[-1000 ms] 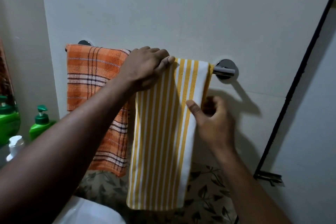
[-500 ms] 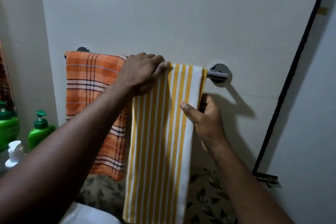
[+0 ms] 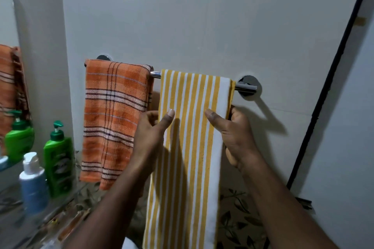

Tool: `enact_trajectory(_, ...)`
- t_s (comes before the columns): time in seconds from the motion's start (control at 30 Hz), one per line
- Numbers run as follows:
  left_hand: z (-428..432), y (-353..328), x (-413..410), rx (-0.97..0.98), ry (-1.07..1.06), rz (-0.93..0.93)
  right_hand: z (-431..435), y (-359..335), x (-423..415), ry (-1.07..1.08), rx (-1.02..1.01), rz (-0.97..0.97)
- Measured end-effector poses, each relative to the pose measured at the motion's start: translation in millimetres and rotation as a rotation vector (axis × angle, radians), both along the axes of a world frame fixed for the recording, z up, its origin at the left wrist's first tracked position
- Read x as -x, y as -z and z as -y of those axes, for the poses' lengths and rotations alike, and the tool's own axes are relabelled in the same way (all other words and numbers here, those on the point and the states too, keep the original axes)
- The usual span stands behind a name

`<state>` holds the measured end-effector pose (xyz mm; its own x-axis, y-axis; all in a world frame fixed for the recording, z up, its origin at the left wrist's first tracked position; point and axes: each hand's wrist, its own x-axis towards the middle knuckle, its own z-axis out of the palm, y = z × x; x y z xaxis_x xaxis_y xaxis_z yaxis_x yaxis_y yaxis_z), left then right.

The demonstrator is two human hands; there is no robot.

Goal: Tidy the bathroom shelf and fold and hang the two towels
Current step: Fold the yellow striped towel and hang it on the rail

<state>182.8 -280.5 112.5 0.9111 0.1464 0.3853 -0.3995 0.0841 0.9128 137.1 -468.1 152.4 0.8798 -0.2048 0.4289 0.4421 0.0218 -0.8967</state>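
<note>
left grip [image 3: 149, 135]: my thumb lies on the front of the yellow striped towel [image 3: 192, 97] at its left edge, with my fingers tucked behind, pinching that edge.
right grip [image 3: 235, 133]: my thumb is on the white band by the right edge. My fingers curl behind the cloth, pinching it at about the same height.
yellow striped towel: draped over the towel bar [image 3: 155, 74] toward its right end, hanging past the bottom of my view.
orange plaid towel [image 3: 115, 115]: folded over the bar's left end, with a short stretch of bare bar between the two towels.
shelf [image 3: 50, 208]: at lower left, carrying a green pump bottle [image 3: 58, 159] and a blue-and-white bottle [image 3: 33, 186].
</note>
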Motion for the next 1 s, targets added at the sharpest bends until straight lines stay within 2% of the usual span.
enact_trajectory(0.17, -18.5, -10.9, -4.8, 0.055, 0.178, -0.058, -3.1, -1.6, -2.8, -0.005, -0.063, -0.018)
enact_trajectory(0.27, -27.2, -18.4, -3.6, 0.161, 0.326, -0.128, -4.1, -6.1, -3.8, -0.008, -0.088, -0.012)
enact_trajectory(0.47, -42.7, -48.8, -15.9, 0.157, 0.402, -0.140, -5.2, -25.8, -0.9, 0.022, -0.076, 0.016)
enact_trajectory(0.57, -46.1, -67.4, -16.3, 0.162, 0.475, -0.203, -5.9, -35.2, -0.5, 0.032, -0.106, 0.029)
enact_trajectory(0.7, -50.1, -83.2, -16.7, 0.091, 0.437, -0.202, -5.9, -46.8, 0.0, 0.073, -0.125, 0.040)
enact_trajectory(0.83, -43.9, -97.0, -16.3, 0.138, 0.435, -0.174, -1.8, -55.1, -3.0, 0.094, -0.112, 0.010)
enact_trajectory(1.0, -40.3, -98.0, -20.4, 0.219, 0.469, -0.241, 2.3, -47.7, 3.2, 0.125, -0.092, 0.014)
